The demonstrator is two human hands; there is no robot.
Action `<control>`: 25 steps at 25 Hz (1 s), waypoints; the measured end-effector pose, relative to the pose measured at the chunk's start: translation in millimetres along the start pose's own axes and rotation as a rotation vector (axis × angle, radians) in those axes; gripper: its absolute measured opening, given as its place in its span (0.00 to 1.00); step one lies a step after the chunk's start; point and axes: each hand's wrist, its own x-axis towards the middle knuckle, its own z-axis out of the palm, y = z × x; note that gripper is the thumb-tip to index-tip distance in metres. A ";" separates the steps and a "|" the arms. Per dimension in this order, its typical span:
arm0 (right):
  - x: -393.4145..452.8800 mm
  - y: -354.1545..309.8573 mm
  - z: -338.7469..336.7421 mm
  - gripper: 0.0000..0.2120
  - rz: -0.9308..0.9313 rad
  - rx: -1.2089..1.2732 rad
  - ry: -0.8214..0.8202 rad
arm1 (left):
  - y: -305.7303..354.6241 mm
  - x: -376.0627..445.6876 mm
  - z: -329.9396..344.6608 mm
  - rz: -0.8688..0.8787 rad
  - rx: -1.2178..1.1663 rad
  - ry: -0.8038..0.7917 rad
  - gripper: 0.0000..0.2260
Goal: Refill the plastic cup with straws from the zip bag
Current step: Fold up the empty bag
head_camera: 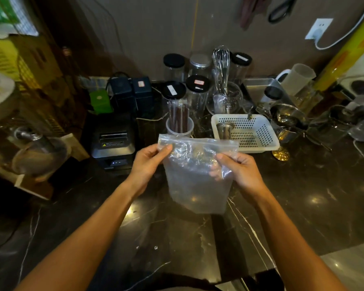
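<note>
A clear zip bag [194, 185] hangs upright over the dark marble counter [303, 196], held by both hands at its top. My left hand [149, 162] pinches the bag's upper left corner. My right hand [237, 169] grips the upper right side, fingers partly behind the plastic. I see no straws inside the bag. Just behind the bag stands the clear plastic cup [179, 127] with several dark wrapped straws [178, 116] upright in it.
A white perforated basket [248, 133] holding a metal cup sits right of the cup. Black-lidded jars [173, 91], a whisk [221, 68] and glassware crowd the back. A black receipt printer [112, 141] stands to the left. Metal strainers and pitchers fill the right side.
</note>
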 end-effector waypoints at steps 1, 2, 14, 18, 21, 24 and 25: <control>0.0 -1.2 1.8 0.08 0.009 0.059 -0.011 | 1.3 -1.0 -2.1 0.012 0.005 -0.025 0.10; 0.0 -2.4 3.4 0.08 0.016 0.118 -0.022 | 1.6 -2.1 -3.6 0.012 0.009 -0.045 0.08; -2.3 51.0 4.5 0.13 0.195 0.090 -0.039 | -24.8 -15.1 -27.3 -0.306 -0.054 -0.024 0.18; 0.9 56.9 3.2 0.17 0.266 0.072 -0.007 | -41.2 -26.2 -20.3 -0.350 0.049 -0.043 0.13; -2.5 60.4 3.5 0.16 0.344 -0.037 -0.045 | -46.8 -23.5 -18.5 -0.349 0.003 0.063 0.10; -2.9 62.6 3.4 0.11 0.368 -0.003 0.027 | -48.2 -22.2 -20.2 -0.349 -0.009 0.065 0.09; -2.4 62.1 3.7 0.11 0.372 0.003 0.044 | -47.2 -22.0 -19.9 -0.339 -0.012 0.057 0.09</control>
